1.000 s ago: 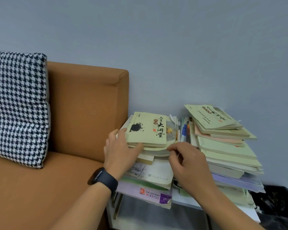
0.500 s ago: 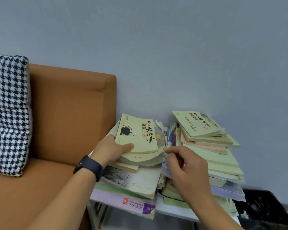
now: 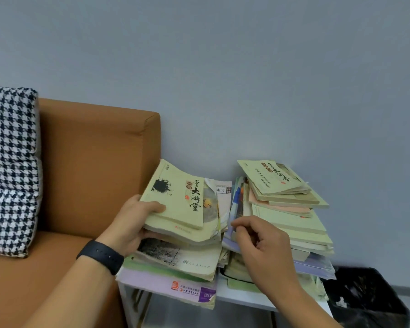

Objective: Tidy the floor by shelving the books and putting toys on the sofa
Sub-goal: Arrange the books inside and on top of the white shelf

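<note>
Two untidy stacks of books lie on a small white shelf table (image 3: 246,298) beside the orange sofa (image 3: 92,166). My left hand (image 3: 133,223) grips a few pale green books (image 3: 180,202) at the top of the left stack, thumb on the cover with the ink blot, and tilts them up. My right hand (image 3: 258,242) hovers between the stacks with its fingers curled; its fingertips touch the edges of the books in the gap. The right stack (image 3: 287,204) leans, with a pale green book on top.
A black-and-white houndstooth cushion (image 3: 10,169) leans on the sofa's back at the left. A black bin with a liner (image 3: 367,299) stands on the floor right of the table. A grey wall rises behind.
My left hand has lifted and tilted the top books of the left stack. My right hand has shifted slightly right, toward the gap between the stacks.
</note>
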`<act>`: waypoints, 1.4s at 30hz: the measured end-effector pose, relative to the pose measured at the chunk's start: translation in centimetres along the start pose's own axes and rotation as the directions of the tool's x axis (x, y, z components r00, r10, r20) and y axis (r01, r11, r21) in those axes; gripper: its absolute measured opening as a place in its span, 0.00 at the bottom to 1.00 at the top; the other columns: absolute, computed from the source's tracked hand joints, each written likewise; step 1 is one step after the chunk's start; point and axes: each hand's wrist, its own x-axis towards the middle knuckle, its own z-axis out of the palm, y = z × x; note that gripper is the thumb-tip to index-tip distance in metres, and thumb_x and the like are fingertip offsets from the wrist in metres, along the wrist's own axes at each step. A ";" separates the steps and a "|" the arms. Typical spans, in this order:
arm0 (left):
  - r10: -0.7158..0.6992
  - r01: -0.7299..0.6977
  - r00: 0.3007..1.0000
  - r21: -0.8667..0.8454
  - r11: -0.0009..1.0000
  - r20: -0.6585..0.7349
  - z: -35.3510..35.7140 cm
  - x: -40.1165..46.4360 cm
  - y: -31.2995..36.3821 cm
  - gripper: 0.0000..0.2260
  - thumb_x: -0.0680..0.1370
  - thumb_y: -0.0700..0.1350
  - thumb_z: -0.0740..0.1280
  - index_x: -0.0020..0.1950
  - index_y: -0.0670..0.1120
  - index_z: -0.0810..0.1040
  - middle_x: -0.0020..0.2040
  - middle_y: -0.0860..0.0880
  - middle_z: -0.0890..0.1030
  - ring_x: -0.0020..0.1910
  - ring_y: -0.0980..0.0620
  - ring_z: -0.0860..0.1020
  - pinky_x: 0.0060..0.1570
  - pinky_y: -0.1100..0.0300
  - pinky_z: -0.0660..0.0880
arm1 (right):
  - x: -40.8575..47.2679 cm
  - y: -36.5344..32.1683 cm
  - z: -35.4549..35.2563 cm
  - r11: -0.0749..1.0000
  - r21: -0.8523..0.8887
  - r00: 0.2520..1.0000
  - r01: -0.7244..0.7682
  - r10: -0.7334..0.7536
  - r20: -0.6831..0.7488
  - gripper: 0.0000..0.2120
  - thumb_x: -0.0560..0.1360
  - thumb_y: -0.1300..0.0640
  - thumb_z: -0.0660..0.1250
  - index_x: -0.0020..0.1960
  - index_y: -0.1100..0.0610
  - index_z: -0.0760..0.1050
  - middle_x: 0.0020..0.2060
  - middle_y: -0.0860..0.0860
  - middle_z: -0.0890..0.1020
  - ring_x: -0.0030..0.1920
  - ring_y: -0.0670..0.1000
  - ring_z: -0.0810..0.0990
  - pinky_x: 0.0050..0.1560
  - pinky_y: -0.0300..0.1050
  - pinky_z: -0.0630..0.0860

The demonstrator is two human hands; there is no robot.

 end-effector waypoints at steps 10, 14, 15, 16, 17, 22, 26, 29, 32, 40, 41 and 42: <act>0.282 -0.174 0.910 -0.335 0.926 0.305 2.3 -4.2 1.8 0.24 0.75 0.38 0.70 0.71 0.45 0.73 0.64 0.41 0.81 0.61 0.38 0.80 0.50 0.48 0.82 | 1.5 -3.3 -2.5 0.567 0.683 0.884 -0.460 0.364 0.293 0.24 0.77 0.30 0.60 0.68 0.38 0.73 0.58 0.43 0.84 0.51 0.51 0.85 0.45 0.61 0.83; 0.251 -0.186 0.913 -0.219 0.958 0.322 4.0 -5.2 0.2 0.27 0.70 0.41 0.73 0.69 0.49 0.74 0.62 0.43 0.82 0.60 0.39 0.82 0.59 0.34 0.77 | 1.9 -2.6 -2.4 0.572 0.626 0.848 -0.531 0.343 0.405 0.37 0.68 0.23 0.66 0.74 0.35 0.67 0.68 0.42 0.78 0.69 0.52 0.77 0.69 0.67 0.70; 0.251 -0.199 0.917 -0.187 0.962 0.310 4.3 -5.3 0.0 0.26 0.70 0.41 0.73 0.68 0.50 0.74 0.61 0.43 0.83 0.58 0.40 0.82 0.59 0.33 0.76 | 2.0 -2.3 -2.4 0.564 0.646 0.857 -0.515 0.338 0.389 0.38 0.68 0.26 0.69 0.74 0.36 0.67 0.68 0.42 0.78 0.69 0.52 0.77 0.70 0.67 0.69; 0.253 -0.214 0.919 -0.156 0.964 0.303 4.5 -5.3 0.0 0.26 0.71 0.41 0.75 0.67 0.49 0.74 0.60 0.44 0.83 0.57 0.40 0.83 0.58 0.33 0.76 | 2.1 -2.2 -2.4 0.560 0.670 0.873 -0.488 0.325 0.364 0.36 0.69 0.30 0.72 0.74 0.37 0.67 0.67 0.43 0.79 0.68 0.52 0.78 0.70 0.66 0.70; 0.259 -0.230 0.918 -0.130 0.964 0.301 4.6 -5.3 -0.1 0.25 0.72 0.40 0.76 0.66 0.49 0.73 0.59 0.44 0.84 0.56 0.40 0.83 0.56 0.34 0.78 | 2.2 -2.1 -2.4 0.575 0.679 0.890 -0.456 0.314 0.332 0.34 0.71 0.36 0.74 0.74 0.39 0.67 0.66 0.44 0.80 0.66 0.51 0.79 0.69 0.64 0.72; 0.346 -0.315 0.903 -0.156 0.936 0.253 4.4 -4.6 -0.5 0.22 0.71 0.35 0.73 0.62 0.46 0.72 0.57 0.42 0.84 0.54 0.41 0.84 0.47 0.49 0.83 | 2.9 -3.0 -1.1 0.567 0.720 0.909 -0.401 0.344 0.235 0.27 0.73 0.61 0.75 0.70 0.51 0.72 0.59 0.51 0.85 0.59 0.55 0.84 0.63 0.62 0.78; 0.502 -0.503 0.853 -0.035 0.864 0.139 3.6 -4.1 0.5 0.22 0.72 0.33 0.75 0.60 0.45 0.70 0.52 0.50 0.85 0.48 0.49 0.85 0.39 0.59 0.81 | 6.5 -4.3 0.8 0.679 0.647 0.935 -0.346 0.303 0.182 0.20 0.74 0.60 0.75 0.64 0.54 0.77 0.55 0.50 0.86 0.55 0.53 0.85 0.59 0.58 0.81; 0.617 -0.610 0.786 0.206 0.765 0.036 2.9 -3.2 -0.3 0.24 0.74 0.36 0.75 0.61 0.55 0.69 0.56 0.59 0.82 0.55 0.57 0.82 0.51 0.55 0.81 | 7.7 -5.0 3.4 0.798 0.550 0.970 -0.244 0.199 0.141 0.18 0.75 0.58 0.75 0.62 0.48 0.75 0.53 0.46 0.86 0.53 0.49 0.85 0.52 0.49 0.84; 0.670 -0.641 0.742 0.262 0.721 -0.031 1.8 -2.3 -1.2 0.26 0.75 0.37 0.74 0.64 0.57 0.65 0.59 0.60 0.79 0.61 0.58 0.79 0.61 0.48 0.78 | 7.1 -5.2 6.2 0.867 0.488 0.995 -0.101 0.094 0.038 0.21 0.77 0.57 0.73 0.61 0.40 0.68 0.58 0.47 0.81 0.57 0.46 0.82 0.55 0.46 0.81; 0.698 -0.641 0.714 0.459 0.616 0.059 1.1 -0.4 -0.9 0.46 0.73 0.52 0.76 0.79 0.59 0.46 0.73 0.55 0.68 0.71 0.56 0.70 0.68 0.48 0.73 | 7.2 -2.9 7.5 0.919 0.340 0.977 -0.200 0.160 0.142 0.23 0.74 0.39 0.72 0.58 0.32 0.59 0.61 0.37 0.74 0.62 0.37 0.74 0.67 0.51 0.74; 0.685 -0.631 0.727 0.449 0.633 0.055 1.0 -0.4 -0.9 0.46 0.73 0.53 0.76 0.79 0.60 0.46 0.72 0.56 0.68 0.70 0.57 0.71 0.68 0.47 0.74 | 7.1 -2.8 7.5 0.915 0.350 0.976 -0.200 0.153 0.157 0.24 0.74 0.41 0.73 0.59 0.31 0.60 0.61 0.35 0.76 0.61 0.35 0.76 0.66 0.50 0.76; 0.678 -0.628 0.733 0.432 0.647 0.050 0.9 -0.2 -0.8 0.45 0.73 0.53 0.75 0.79 0.59 0.47 0.71 0.58 0.70 0.69 0.60 0.72 0.66 0.47 0.75 | 7.1 -2.9 7.6 0.914 0.355 0.976 -0.194 0.142 0.166 0.23 0.75 0.44 0.73 0.59 0.32 0.61 0.60 0.35 0.77 0.60 0.34 0.76 0.65 0.49 0.76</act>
